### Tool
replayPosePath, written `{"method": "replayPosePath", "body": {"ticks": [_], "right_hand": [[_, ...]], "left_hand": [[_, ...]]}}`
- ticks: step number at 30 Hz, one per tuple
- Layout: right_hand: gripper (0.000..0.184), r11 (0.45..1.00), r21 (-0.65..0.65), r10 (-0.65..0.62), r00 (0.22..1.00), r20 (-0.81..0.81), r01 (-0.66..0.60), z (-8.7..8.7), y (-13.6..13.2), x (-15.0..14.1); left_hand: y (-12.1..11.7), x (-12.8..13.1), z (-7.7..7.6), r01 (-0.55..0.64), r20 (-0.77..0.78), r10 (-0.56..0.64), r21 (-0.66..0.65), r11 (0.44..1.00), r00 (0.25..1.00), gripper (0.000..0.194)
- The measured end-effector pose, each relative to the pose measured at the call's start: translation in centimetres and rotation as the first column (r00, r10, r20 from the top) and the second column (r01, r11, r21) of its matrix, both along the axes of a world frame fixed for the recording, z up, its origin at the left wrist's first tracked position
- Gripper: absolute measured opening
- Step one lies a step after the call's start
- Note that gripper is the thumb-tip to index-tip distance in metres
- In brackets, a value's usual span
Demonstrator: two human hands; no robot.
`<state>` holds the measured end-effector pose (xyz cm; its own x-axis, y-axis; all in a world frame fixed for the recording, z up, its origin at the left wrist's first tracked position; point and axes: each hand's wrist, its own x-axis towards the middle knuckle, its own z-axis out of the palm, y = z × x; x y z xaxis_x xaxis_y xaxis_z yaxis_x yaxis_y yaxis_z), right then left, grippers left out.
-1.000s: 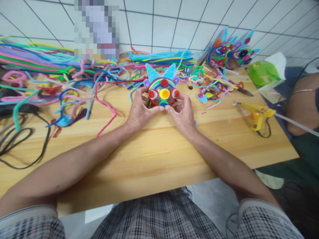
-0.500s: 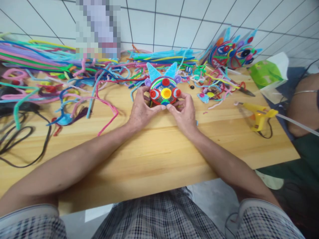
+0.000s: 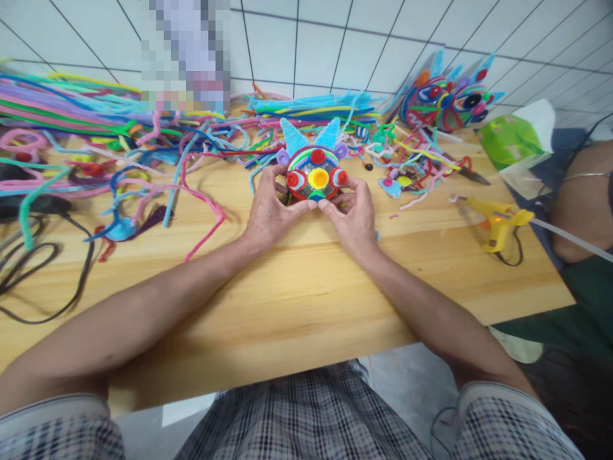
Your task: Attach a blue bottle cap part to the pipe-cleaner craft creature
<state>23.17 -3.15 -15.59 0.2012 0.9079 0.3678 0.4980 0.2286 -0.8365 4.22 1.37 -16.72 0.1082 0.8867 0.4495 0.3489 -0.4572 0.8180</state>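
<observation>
Between my two hands, at the middle of the table, is a colourful craft mask (image 3: 318,178) with two blue pointed horns, purple discs at its sides, red and white round eyes and a yellow round nose. My left hand (image 3: 272,207) grips its left lower edge, the thumb along the bottom. On the other side my right hand (image 3: 353,214) grips its right lower edge, and the two thumbs nearly meet at a blue piece at the bottom. The fingertips behind the mask are hidden. Pipe cleaners (image 3: 311,107) lie just behind it.
Bundles of coloured pipe cleaners (image 3: 62,115) and a black cable (image 3: 90,255) lie at left. Two similar masks (image 3: 428,102) lean on the tiled wall. A yellow glue gun (image 3: 498,223), pliers-like tool (image 3: 472,174) and green packet (image 3: 510,140) are at right, near another person's arm (image 3: 582,198).
Both hands keep the same hold on the mask. The whole view shifts slightly; nothing on the table has visibly moved.
</observation>
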Motion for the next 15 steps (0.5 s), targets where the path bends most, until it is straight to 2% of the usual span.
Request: {"method": "replayPosePath", "body": {"ticks": [9,15], "right_hand": [[0.054,1.0,-0.015,0.004,1.0,-0.004,-0.004,0.14,-0.1,-0.13],[0.055,1.0,-0.016,0.012,0.999,-0.036,-0.013,0.22,-0.42,-0.23]], "left_hand": [[0.09,0.0,-0.07,-0.005,0.001,0.005,-0.012,1.0,1.0,0.089],[-0.04,-0.17,0.0,0.032,0.016,-0.032,-0.017,0.999,0.999,0.096]]}}
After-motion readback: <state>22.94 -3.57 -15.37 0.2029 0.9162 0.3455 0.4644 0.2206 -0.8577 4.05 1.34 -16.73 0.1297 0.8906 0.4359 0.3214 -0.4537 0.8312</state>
